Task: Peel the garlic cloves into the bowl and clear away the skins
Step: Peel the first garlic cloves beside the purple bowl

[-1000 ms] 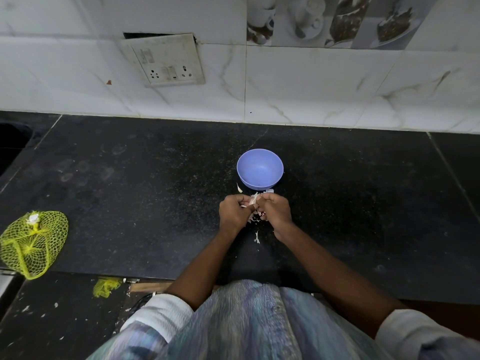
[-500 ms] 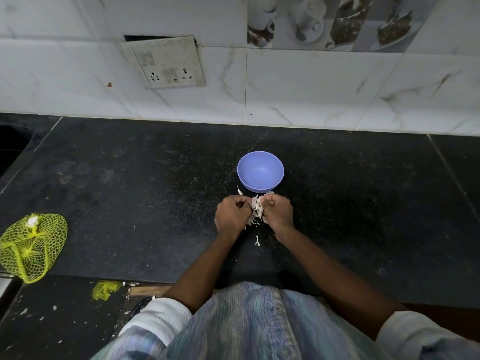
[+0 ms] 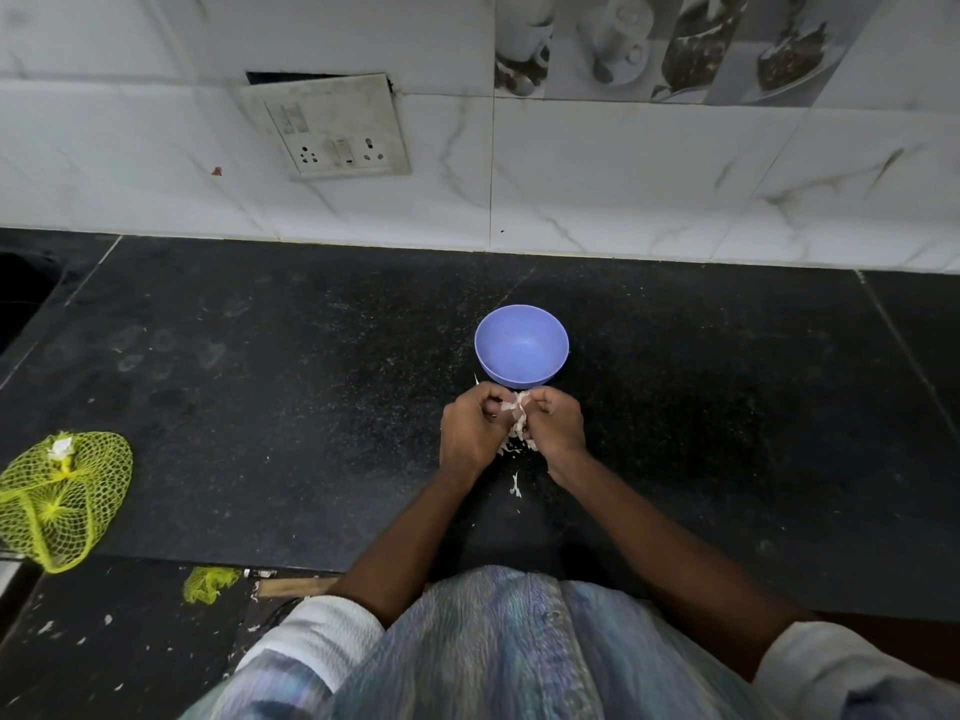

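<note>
A small blue bowl (image 3: 521, 345) stands on the black counter (image 3: 291, 387), and I see nothing inside it. Just in front of it my left hand (image 3: 470, 433) and my right hand (image 3: 556, 428) are close together, fingers curled, both pinching a garlic piece (image 3: 517, 413) with loose papery skin between them. Flakes of skin (image 3: 515, 445) hang and lie under the hands, and one scrap of skin (image 3: 515, 484) lies on the counter nearer to me. The clove itself is mostly hidden by my fingers.
A yellow net bag (image 3: 60, 498) lies at the counter's left front edge, and a smaller yellow net scrap (image 3: 208, 584) is on the floor below. A switch plate (image 3: 332, 129) hangs on the tiled wall behind. A dark sink opening (image 3: 21, 298) is at far left.
My hands have stayed in front of the bowl, working at the garlic; more loose skin now hangs between them.
</note>
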